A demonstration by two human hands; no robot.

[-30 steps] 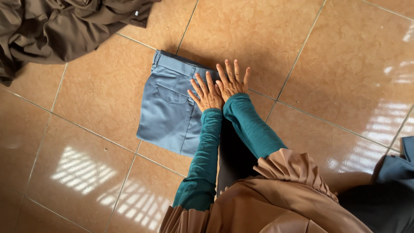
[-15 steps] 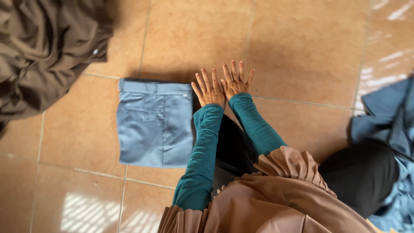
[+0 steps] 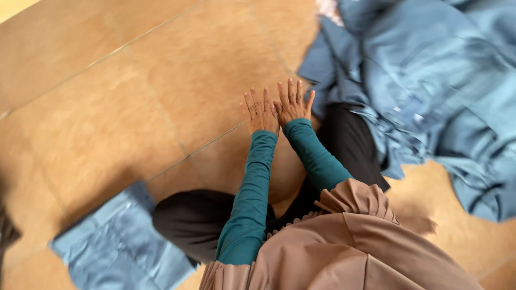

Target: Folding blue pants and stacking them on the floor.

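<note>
**Two open hands over bare tile, blue cloth on either side**

Nearest the camera lies the person's tan, gathered garment point(image 3: 344, 241), with two teal sleeves point(image 3: 252, 198) running out from it over a dark-clad knee point(image 3: 188, 220). At the near left, a folded blue garment point(image 3: 115, 249) lies flat on the floor, just beside that knee and well apart from both hands.

Further out, the left hand point(image 3: 262, 114) and right hand point(image 3: 293, 104) are side by side, thumbs touching or nearly so, palms turned down toward the tan tiled floor point(image 3: 161, 80). The fingers point(image 3: 253, 100) of both are spread wide and straight, closed on nothing. Whether the palms press the tile or hover just above it cannot be told.

To the far right, a loose heap of blue clothing point(image 3: 430, 80) is piled in crumpled folds, its near edge draped over a dark-clad leg point(image 3: 349, 139). The right hand is close to the heap's left edge but does not touch it.
</note>
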